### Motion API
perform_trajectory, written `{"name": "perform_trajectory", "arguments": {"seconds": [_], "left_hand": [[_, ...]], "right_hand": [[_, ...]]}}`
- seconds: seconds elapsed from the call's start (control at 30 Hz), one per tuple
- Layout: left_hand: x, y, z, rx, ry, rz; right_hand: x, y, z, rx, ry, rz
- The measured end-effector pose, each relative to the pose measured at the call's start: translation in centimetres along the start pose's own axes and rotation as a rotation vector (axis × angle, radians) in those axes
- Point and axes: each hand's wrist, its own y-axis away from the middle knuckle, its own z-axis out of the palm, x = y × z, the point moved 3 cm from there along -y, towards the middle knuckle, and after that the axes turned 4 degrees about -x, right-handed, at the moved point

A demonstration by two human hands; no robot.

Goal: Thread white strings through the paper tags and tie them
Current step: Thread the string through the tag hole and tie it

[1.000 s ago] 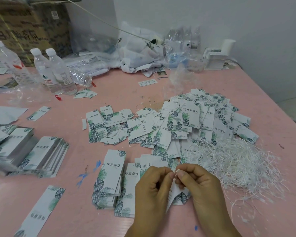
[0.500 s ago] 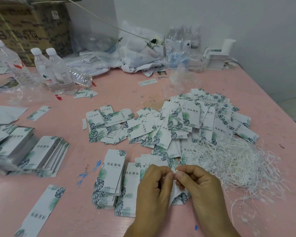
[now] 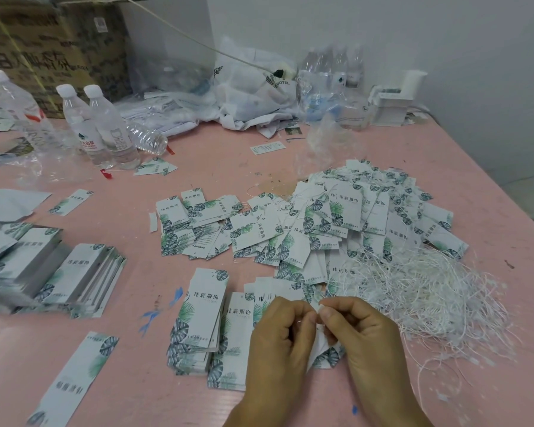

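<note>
At the bottom centre of the frame, the left hand (image 3: pixel 282 337) and right hand (image 3: pixel 356 332) pinch one paper tag (image 3: pixel 329 354) between curled fingers, beside the white strings (image 3: pixel 429 297) at right.

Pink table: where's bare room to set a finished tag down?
Bare pink table between the water bottles and the scattered tag pile; also near edge left of the left hand, beside the single long tag. Crowded: string heap right of the right hand, tag stacks left.
</note>
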Motion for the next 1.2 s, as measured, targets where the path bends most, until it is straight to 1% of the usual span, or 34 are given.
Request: {"name": "perform_trajectory", "arguments": {"seconds": [0.2,0.63,0.87,1.2], "left_hand": [[-0.07,-0.01,0.03,-0.005,0.020,-0.036],[-0.25,0.10,0.14,-0.016,0.041,-0.056],[-0.16,0.08,0.06,-0.011,0.040,-0.051],[0.29,0.05,-0.12,-0.002,0.065,-0.043]], "right_hand": [[0.10,-0.05,0.06,-0.006,0.017,0.005],[0.01,0.03,-0.09,0.010,0.027,0.022],[-0.15,-0.21,-0.22,-0.060,0.106,0.012],[-0.09,-0.53,-0.63,-0.129,0.141,-0.008]]}}
